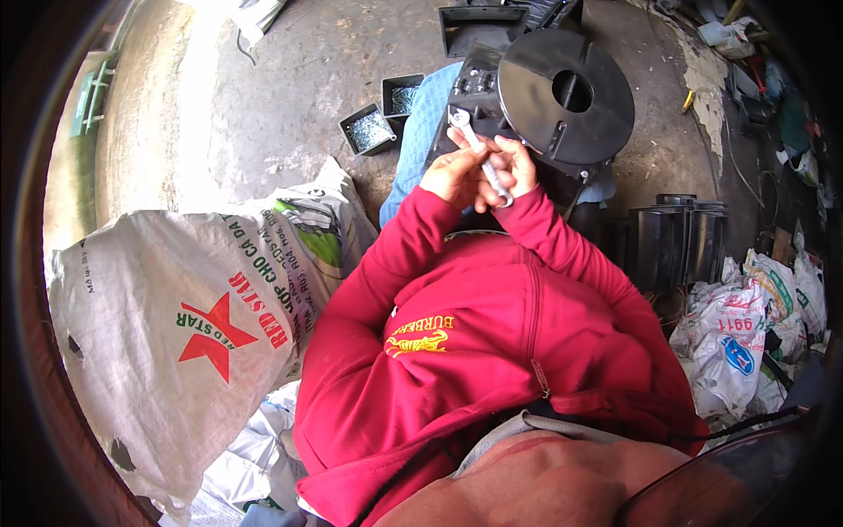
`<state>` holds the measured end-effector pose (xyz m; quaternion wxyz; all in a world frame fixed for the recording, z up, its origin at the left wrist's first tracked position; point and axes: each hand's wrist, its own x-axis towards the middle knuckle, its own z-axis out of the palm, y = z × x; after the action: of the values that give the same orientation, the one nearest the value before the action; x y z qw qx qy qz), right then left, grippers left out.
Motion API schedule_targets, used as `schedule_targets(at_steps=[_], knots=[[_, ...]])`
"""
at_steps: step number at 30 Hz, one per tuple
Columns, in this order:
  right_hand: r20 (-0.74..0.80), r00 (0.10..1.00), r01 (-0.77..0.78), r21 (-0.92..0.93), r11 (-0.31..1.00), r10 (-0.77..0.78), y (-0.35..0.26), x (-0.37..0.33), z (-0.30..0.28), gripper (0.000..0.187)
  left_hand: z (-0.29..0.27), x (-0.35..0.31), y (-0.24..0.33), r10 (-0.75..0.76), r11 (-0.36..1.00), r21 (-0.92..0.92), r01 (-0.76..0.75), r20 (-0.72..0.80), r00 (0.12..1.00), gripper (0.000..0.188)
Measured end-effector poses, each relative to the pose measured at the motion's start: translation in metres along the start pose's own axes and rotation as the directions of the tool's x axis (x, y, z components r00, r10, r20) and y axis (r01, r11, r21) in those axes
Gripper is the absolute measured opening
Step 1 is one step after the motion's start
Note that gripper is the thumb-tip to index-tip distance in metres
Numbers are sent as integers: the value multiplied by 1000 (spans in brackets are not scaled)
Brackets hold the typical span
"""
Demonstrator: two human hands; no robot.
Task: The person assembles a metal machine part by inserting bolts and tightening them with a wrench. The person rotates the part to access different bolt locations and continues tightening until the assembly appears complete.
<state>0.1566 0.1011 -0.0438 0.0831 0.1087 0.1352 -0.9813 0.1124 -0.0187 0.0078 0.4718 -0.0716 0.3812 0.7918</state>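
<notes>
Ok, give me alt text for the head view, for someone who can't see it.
A wrench is held between the left hand and right hand, both in red sleeves, near a black part with a large round disc. To the left are two small black boxes of metal bits and, closer, a white sack.

Silver wrench (470, 135), held slantwise in the hands (450, 174); its open-jawed head points up and to the left, its opposite end down and to the right, the shaft partly hidden by fingers. Just beyond lies the black part (529, 104), boxlike, bearing a broad disc pierced by a round hole.
</notes>
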Motion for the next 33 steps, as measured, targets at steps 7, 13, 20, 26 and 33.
schedule_targets(at_steps=[7,13,20,26,33], knots=[[-58,992,119,93,988,-114,3,1,14,45,-46,-31,52,60,784,618,-59,19,998,34],[-65,994,96,137,986,-88,5,4,3,48,-27,-31,23,-8,880,474,13,-12,1000,36],[65,990,-123,-67,990,127,-9,-10,12,81,-15,-6,-1,-55,988,145,42,88,995,36],[33,995,-92,20,996,91,-3,-5,-16,69,8,4,8,-74,995,66,69,65,995,33],[-85,991,106,32,994,-103,0,1,18,46,-43,-17,63,-6,833,553,-13,34,999,29]])
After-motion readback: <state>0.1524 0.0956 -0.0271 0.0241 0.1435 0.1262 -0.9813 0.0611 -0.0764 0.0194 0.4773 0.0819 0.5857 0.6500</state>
